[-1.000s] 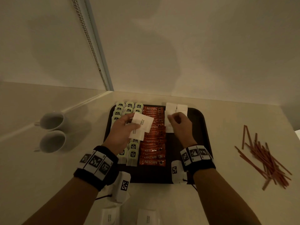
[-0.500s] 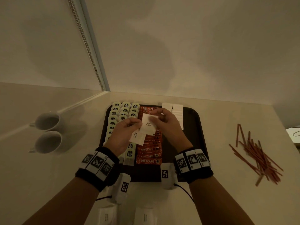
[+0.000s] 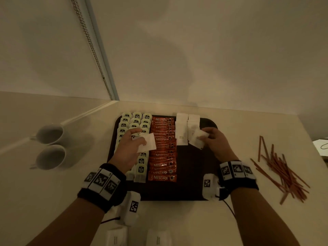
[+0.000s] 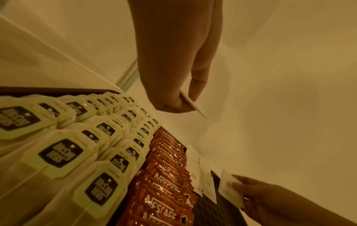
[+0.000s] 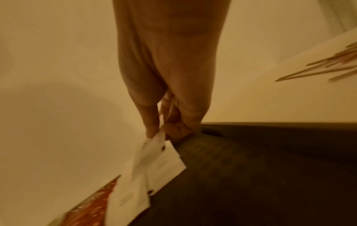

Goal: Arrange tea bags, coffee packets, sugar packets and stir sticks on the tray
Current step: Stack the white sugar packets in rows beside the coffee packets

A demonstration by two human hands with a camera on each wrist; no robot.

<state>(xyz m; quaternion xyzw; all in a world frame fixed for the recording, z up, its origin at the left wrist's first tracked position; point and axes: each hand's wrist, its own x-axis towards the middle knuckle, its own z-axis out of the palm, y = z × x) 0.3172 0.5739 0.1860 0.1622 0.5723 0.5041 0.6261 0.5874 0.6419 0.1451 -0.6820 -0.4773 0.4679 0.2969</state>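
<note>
The dark tray [image 3: 191, 174] lies on the pale counter [image 3: 195, 219], close against the back wall. On the tray's left part stand three columns of tea bags [image 3: 136, 119] with pale green tags. Just right of them, down the tray's middle, runs one column of overlapping orange coffee packets [image 3: 162, 166]. Right of the coffee, at the tray's far end, lie two short columns of white sugar packets [image 3: 182, 128]; the near right part of the tray is bare.

The right hand [image 3: 215, 142] hovers over the tray's far right part, thumb and fingers pinching one sugar packet [image 3: 197, 139] by its edge, tilted, its lower corner at the right sugar column. In the right wrist view the packet [image 5: 148, 154] hangs from the fingertips just above the laid ones. The left hand [image 3: 128, 150] is over the tea bags, thumb and curled fingers clamped on a small stack of sugar packets [image 3: 147, 143] that reaches over the coffee column.

Off the tray to the right, well apart, lies a loose heap of reddish stir sticks [image 3: 282, 174]. Left of the tray two white cups [image 3: 51, 146] lie on their sides. In front of the tray, at the near edge of the counter, rest two more white packets [image 3: 117, 237].
</note>
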